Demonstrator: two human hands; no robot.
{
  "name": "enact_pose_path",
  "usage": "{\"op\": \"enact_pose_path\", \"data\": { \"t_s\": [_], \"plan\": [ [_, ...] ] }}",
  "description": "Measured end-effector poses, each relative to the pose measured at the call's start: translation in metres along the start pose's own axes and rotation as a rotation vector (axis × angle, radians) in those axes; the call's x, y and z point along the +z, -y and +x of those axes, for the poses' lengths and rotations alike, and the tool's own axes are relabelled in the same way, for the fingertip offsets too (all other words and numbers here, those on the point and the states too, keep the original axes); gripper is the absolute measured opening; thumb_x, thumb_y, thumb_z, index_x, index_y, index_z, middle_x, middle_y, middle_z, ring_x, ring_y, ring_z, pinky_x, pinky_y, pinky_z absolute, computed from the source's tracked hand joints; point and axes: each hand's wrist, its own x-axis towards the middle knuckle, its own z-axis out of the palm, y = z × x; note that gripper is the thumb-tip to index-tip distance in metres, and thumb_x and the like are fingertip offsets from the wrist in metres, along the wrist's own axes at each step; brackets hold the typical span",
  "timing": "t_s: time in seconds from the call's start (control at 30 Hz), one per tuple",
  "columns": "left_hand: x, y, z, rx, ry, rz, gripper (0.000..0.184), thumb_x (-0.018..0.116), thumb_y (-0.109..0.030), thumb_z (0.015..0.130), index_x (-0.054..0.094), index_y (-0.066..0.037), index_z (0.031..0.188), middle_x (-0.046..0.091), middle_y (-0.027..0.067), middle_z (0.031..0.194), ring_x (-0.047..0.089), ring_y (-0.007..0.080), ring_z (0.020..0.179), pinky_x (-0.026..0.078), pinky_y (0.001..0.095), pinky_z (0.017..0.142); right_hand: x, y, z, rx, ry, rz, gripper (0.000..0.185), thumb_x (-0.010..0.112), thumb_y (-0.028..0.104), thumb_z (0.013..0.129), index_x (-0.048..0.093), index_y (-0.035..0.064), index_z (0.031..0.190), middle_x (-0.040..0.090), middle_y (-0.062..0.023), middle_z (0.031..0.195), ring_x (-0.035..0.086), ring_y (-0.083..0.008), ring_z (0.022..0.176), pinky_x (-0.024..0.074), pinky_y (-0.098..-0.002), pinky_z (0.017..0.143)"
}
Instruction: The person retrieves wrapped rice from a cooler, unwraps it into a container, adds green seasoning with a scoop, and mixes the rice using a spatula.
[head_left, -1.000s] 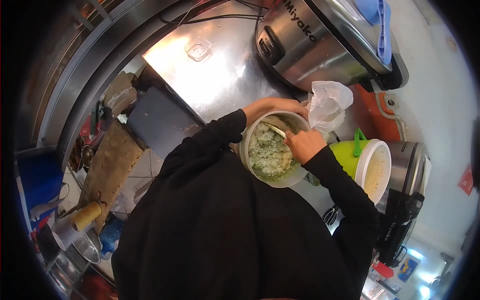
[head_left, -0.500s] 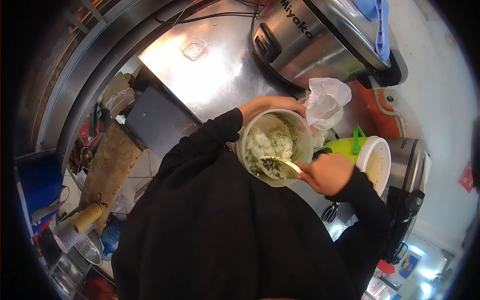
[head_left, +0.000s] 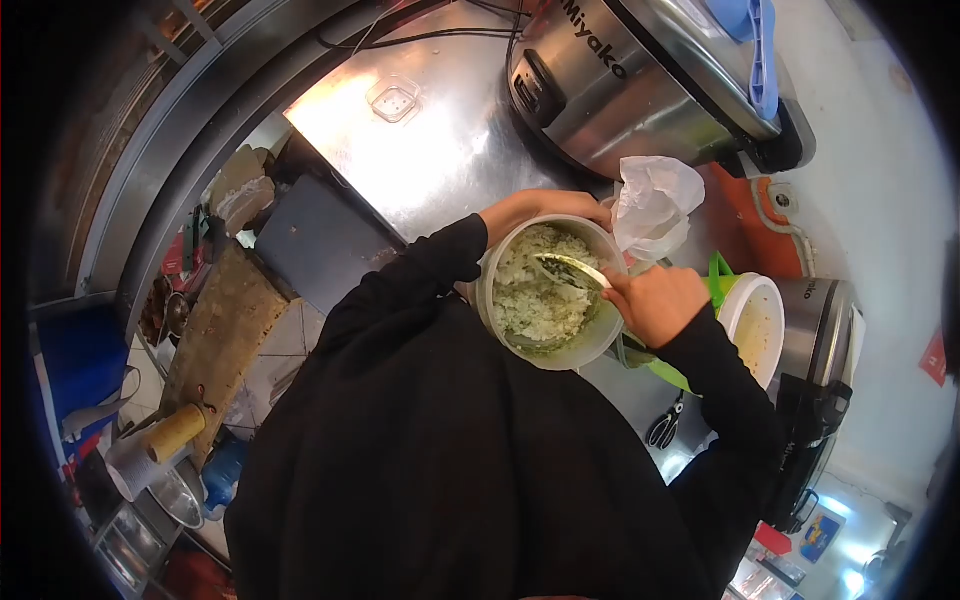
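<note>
A translucent white tub [head_left: 487, 290] stands in front of me, holding white rice [head_left: 545, 310] mixed with something green. My left hand [head_left: 550, 205] grips the tub's far rim, its fingers partly hidden behind the wall. In my right hand [head_left: 665, 303] is the handle of a pale rice paddle [head_left: 590, 272]. The paddle's blade is over the rice in the far part of the tub, with dark green bits stuck to it. A crumpled white plastic bag [head_left: 658, 205] lies just beyond the tub, close to my left fingers.
A large steel rice cooker [head_left: 620, 90] stands at the back of the metal counter [head_left: 440, 150]. To the right are a green-and-white bucket [head_left: 757, 325], another cooker [head_left: 805, 300] and black-handled scissors [head_left: 664, 428]. A small clear lid [head_left: 393, 98] lies at the far left.
My right hand has moved the paddle away from the tub's near side toward its far side. The rice has been turned over and lies more spread. My left hand stays on the rim.
</note>
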Motion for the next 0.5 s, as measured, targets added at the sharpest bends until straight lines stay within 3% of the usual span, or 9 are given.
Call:
{"op": "enact_pose_path", "data": {
  "t_s": [0.03, 0.1, 0.27, 0.33, 0.5],
  "plan": [
    [0.0, -0.005, 0.0, 0.0, -0.001, 0.003, 0.022, 0.043, -0.015, 0.075, 0.052, -0.003, 0.09, 0.055, 0.0045, 0.083, 0.049, 0.01, 0.074, 0.039, 0.024, 0.063, -0.01, 0.001, -0.003, 0.034, -0.028, -0.004, 0.019, 0.047, 0.027, 0.074, 0.053, 0.0101, 0.082, 0.05, -0.0064, 0.048, 0.052, -0.0217, 0.045, 0.0389, -0.0328, 0.04],
    [0.002, -0.014, -0.002, -0.209, -0.048, -0.121, 0.022, 0.045, -0.015, 0.074, 0.052, -0.003, 0.091, 0.055, 0.0041, 0.082, 0.049, 0.0098, 0.074, 0.039, 0.0239, 0.063, -0.022, 0.003, -0.002, 0.117, -0.086, -0.005, 0.016, 0.047, 0.024, 0.074, 0.052, 0.0085, 0.075, 0.051, -0.0066, 0.048, 0.053, -0.0221, 0.046, 0.0409, -0.0322, 0.043],
    [0.001, -0.005, -0.002, -0.159, -0.036, -0.062, 0.023, 0.045, -0.015, 0.073, 0.051, -0.003, 0.092, 0.054, 0.0046, 0.084, 0.049, 0.0104, 0.074, 0.04, 0.0242, 0.063, 0.035, 0.002, 0.025, 0.009, -0.038, 0.017, 0.016, 0.046, 0.021, 0.074, 0.052, 0.0062, 0.075, 0.053, -0.0082, 0.053, 0.054, -0.0239, 0.049, 0.041, -0.0338, 0.044],
    [-0.006, -0.016, -0.005, -0.121, 0.044, -0.022, 0.026, 0.048, -0.014, 0.072, 0.05, -0.004, 0.096, 0.047, 0.0134, 0.098, 0.045, 0.0223, 0.092, 0.035, 0.0297, 0.077, 0.044, 0.008, 0.029, -0.058, -0.041, 0.137, 0.016, 0.045, 0.021, 0.075, 0.051, 0.0056, 0.075, 0.053, -0.0101, 0.054, 0.054, -0.025, 0.05, 0.0407, -0.0354, 0.045],
    [-0.004, -0.002, 0.0, -0.125, 0.09, -0.172, 0.025, 0.048, -0.015, 0.073, 0.05, -0.003, 0.095, 0.048, 0.0136, 0.096, 0.047, 0.0213, 0.088, 0.037, 0.0279, 0.072, 0.044, 0.013, 0.007, -0.003, 0.13, 0.308, 0.022, 0.043, 0.024, 0.077, 0.05, 0.0033, 0.076, 0.051, -0.0132, 0.053, 0.052, -0.0293, 0.051, 0.0403, -0.0383, 0.046]
  ]
}}
